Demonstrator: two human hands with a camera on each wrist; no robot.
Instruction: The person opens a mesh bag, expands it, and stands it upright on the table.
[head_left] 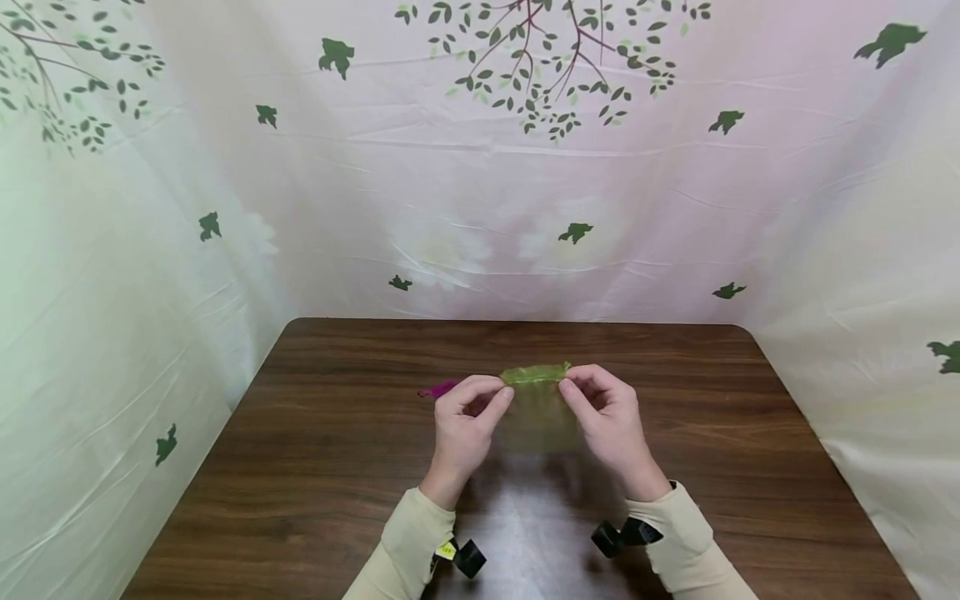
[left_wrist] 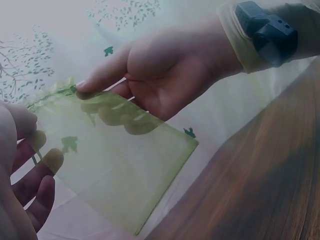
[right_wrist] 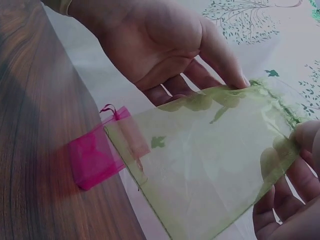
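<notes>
Fingers (head_left: 480,386) of left hand (head_left: 461,433) and right hand (head_left: 617,429) pinch tight on the green pouch (head_left: 535,375) rim; spreading, seemingly; next wants gentle tugging.

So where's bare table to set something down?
The table is bare from left sleeve to left edge, and from right sleeve to right edge. The middle is crowded: left hand and right hand hold up a green bag, with a magenta bag near the left.
</notes>
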